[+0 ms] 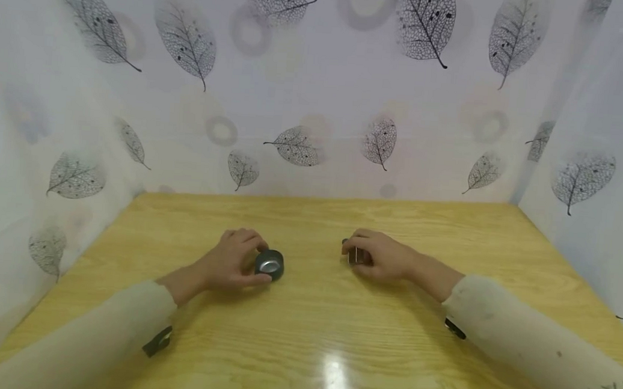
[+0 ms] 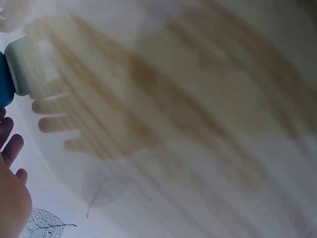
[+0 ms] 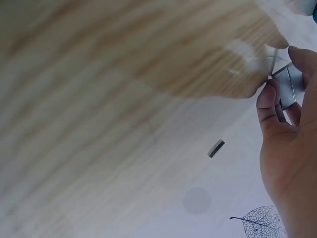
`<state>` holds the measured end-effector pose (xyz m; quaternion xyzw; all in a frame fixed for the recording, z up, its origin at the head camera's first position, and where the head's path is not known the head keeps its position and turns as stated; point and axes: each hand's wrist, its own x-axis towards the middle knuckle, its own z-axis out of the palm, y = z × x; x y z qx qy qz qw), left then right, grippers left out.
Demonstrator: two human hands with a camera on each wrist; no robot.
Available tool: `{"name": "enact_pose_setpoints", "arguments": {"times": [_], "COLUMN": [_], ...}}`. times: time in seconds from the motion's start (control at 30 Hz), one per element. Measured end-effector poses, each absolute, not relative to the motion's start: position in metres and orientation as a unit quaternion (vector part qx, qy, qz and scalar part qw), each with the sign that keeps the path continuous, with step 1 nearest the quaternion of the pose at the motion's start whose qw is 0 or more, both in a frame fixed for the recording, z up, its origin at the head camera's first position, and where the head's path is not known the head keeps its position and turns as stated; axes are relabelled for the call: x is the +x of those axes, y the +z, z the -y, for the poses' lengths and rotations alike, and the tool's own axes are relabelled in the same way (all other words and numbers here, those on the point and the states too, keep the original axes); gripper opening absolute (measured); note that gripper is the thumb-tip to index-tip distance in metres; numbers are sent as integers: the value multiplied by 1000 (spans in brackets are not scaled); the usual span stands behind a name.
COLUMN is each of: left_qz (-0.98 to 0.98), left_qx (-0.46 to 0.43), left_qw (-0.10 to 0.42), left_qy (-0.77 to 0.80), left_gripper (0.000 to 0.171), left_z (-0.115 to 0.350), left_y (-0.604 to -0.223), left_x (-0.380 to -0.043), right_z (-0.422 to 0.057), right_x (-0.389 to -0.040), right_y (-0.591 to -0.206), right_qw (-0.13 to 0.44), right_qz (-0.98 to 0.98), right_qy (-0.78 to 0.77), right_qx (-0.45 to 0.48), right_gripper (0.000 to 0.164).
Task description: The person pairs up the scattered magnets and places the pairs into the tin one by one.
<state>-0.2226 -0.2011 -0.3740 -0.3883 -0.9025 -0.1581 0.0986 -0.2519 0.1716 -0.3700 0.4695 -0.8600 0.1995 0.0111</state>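
On the left of the table my left hand (image 1: 233, 261) holds a small round cup-like thing (image 1: 270, 265), dark outside with a shiny silver hollow, between thumb and fingers. In the left wrist view only a blue strip of its side (image 2: 6, 82) shows at the edge, above the loosely bent lower fingers (image 2: 14, 148). To the right, my right hand (image 1: 383, 257) pinches a small metal box-like thing (image 1: 356, 256) close over the table. The right wrist view shows its silver flat faces (image 3: 287, 87) between thumb and fingertips; its exact kind I cannot tell.
Both hands are over a glossy wood-grain table (image 1: 302, 320), which mirrors them in the wrist views. Pale leaf-printed cloth (image 1: 329, 93) walls in the back and both sides. Dark wrist devices show under the left sleeve (image 1: 118, 319) and the right sleeve (image 1: 518, 335).
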Motion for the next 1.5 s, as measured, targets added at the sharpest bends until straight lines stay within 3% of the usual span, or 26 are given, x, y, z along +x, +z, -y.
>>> {"name": "enact_pose_setpoints", "arguments": {"times": [0.37, 0.7, 0.87, 1.1, 1.5], "left_qz": [912, 915, 918, 917, 914], "left_qx": [-378, -371, -366, -365, -372], "left_qw": [104, 110, 104, 105, 108], "left_qy": [-117, -115, -112, -118, -119], "left_gripper": [53, 55, 55, 54, 53], "left_z": [195, 193, 192, 191, 181], "left_y": [-372, -376, -378, -377, -376], "left_x": [-223, -222, -224, -225, -227], "right_z": [-172, -172, -174, -175, -173], "right_x": [-253, -252, -251, -251, -254], "right_y": [-368, -365, -366, -366, -366], "right_qw": [26, 5, 40, 69, 97], "right_qz": [874, 895, 894, 893, 890], "right_qy": [181, 167, 158, 122, 135], "right_qx": [450, 414, 418, 427, 425], "right_gripper": [19, 41, 39, 57, 47]}}
